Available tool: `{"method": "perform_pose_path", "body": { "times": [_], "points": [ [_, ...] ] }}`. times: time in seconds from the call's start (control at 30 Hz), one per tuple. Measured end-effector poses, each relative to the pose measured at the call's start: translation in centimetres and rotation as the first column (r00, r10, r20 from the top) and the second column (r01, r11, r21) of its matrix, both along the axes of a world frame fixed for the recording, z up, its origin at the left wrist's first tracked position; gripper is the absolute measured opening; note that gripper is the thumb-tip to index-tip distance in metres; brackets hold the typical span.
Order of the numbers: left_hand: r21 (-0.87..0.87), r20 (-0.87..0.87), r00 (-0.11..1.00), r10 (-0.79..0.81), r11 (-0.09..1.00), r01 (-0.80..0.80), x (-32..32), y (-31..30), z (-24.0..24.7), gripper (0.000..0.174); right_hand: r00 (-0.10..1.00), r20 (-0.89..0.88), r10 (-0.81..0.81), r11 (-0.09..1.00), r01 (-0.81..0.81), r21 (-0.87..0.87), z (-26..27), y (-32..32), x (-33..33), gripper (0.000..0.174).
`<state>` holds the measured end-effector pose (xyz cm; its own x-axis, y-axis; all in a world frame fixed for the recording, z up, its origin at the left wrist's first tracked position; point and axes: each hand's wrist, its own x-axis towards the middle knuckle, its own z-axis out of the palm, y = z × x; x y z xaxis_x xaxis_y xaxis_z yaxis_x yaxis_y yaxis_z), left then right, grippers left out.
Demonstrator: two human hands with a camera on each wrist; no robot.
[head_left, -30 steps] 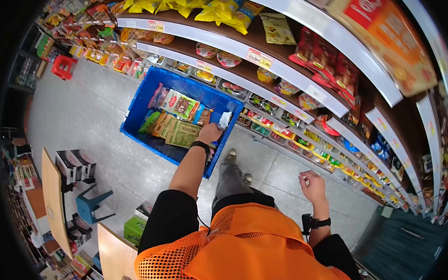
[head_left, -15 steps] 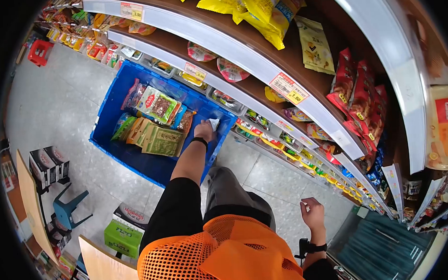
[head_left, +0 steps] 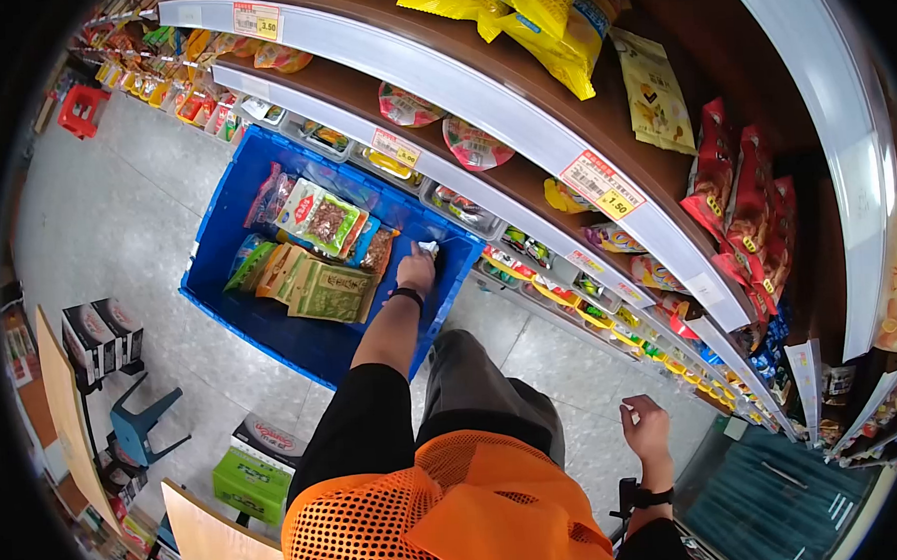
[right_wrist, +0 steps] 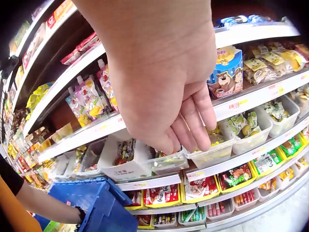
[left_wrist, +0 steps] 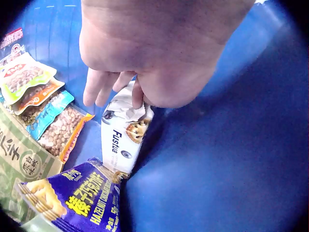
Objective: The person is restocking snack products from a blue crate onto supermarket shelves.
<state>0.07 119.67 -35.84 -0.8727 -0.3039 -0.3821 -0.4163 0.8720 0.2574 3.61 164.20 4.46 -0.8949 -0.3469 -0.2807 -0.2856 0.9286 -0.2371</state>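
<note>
My left hand point(head_left: 416, 270) reaches down inside the blue crate point(head_left: 322, 371) at its right end. Its fingers and thumb pinch the crumpled top of a white cookie packet point(left_wrist: 118, 145) marked "Fustua", whose lower end meets a purple hazelnut snack bag point(left_wrist: 91, 198) in the left wrist view. Green-tan seed bags point(head_left: 334, 293) and a clear-and-white nut bag point(head_left: 323, 220) lie left of the hand. My right hand point(head_left: 647, 429) hangs by my side with loosely curled fingers and holds nothing; the right wrist view shows it in front of shelf bins.
Store shelves point(head_left: 439, 55) with snacks and price tags run along the crate's far side. At the left stand a blue-green stool point(head_left: 139, 424), black-and-white cartons point(head_left: 101, 335) and a wooden table point(head_left: 215, 540). A green box point(head_left: 249, 486) is near my left elbow, a red stool point(head_left: 83, 111) farther back.
My view has moved closer over the crate and shelves than a second ago. The left hand stays at the crate's right end with the white packet, slightly lower inside. The right hand still hangs.
</note>
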Motion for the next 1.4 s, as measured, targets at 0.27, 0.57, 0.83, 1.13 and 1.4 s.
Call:
{"method": "perform_pose_path", "body": {
  "times": [0.27,0.57,0.83,1.13,1.4],
  "points": [
    [0.217,-0.266,0.958,0.106,0.975,-0.047,2.2,-4.0,8.9,0.031,0.997,-0.056,0.055,0.993,-0.061,-0.102,0.1,-0.6,-0.4,0.008],
    [0.688,-0.272,0.856,0.439,0.711,-0.145,10.5,-11.7,34.8,0.017,0.998,-0.025,0.056,0.893,-0.062,-0.447,4.4,-7.0,-3.1,0.012],
    [0.965,-0.193,0.950,0.246,0.224,0.138,8.3,-2.2,47.5,0.011,0.717,0.567,0.405,0.407,0.414,-0.814,6.9,-8.5,-3.4,0.059],
    [0.949,-0.304,0.916,-0.260,0.006,0.317,0.4,14.4,51.5,0.009,0.850,0.524,0.052,0.146,0.512,-0.846,12.0,5.1,2.1,0.055],
    [0.901,-0.380,0.744,-0.550,-0.039,0.431,-2.5,35.4,55.8,0.034,0.866,0.369,-0.337,-0.063,0.371,-0.927,14.4,20.6,7.3,0.040]
  ]
}}
